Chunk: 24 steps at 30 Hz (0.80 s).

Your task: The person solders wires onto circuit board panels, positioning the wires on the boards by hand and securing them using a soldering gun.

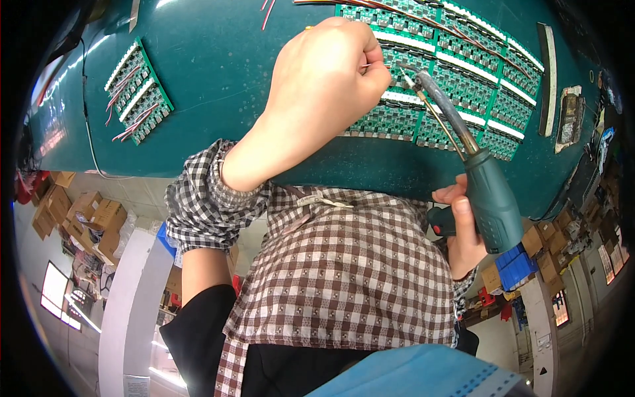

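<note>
My left hand (324,73) is closed in a pinch above a large panel of green circuit boards (390,130). A short bit of thin wire (366,65) shows between its fingers. My right hand (465,228) is wrapped round the handle of a dark green soldering gun (493,198). The gun's curved metal tube and thin solder feed slant up to the left, and their tip hovers by the boards just right of my left fingertips. Whether the tip touches a board I cannot tell. Red, black and white wires (456,32) lie across the panel's far part.
A smaller group of boards with wires (140,92) lies at the left of the green table (211,73). On the right are a long narrow strip (547,79) and a worn, stained block (569,119). A thin cable (89,132) hangs over the left edge. Cardboard boxes (106,215) stand beyond.
</note>
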Motion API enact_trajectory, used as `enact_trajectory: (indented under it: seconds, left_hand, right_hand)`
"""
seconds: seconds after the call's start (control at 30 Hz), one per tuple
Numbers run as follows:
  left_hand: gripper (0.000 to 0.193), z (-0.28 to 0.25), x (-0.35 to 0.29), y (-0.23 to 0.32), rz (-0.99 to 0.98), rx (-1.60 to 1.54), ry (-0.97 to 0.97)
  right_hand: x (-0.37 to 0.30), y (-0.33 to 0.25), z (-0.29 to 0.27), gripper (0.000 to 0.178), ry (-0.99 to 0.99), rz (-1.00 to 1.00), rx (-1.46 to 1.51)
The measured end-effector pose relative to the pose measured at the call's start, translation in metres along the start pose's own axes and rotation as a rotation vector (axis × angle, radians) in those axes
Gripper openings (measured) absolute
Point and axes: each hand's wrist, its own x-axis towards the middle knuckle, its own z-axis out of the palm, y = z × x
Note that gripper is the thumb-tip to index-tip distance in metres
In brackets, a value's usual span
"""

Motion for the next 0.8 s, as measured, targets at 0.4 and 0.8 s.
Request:
enact_trajectory:
  seconds: [0.4,0.8]
  left_hand:
    - [0.009,0.0,-0.001,0.0,-0.014,0.002,0.003]
    - [0.009,0.006,-0.004,-0.003,0.033,-0.012,0.071]
  right_hand:
    - [0.002,-0.012,-0.001,0.033,-0.098,0.105,0.047]
    - [0.001,-0.014,-0.002,0.032,-0.096,0.155,0.043]
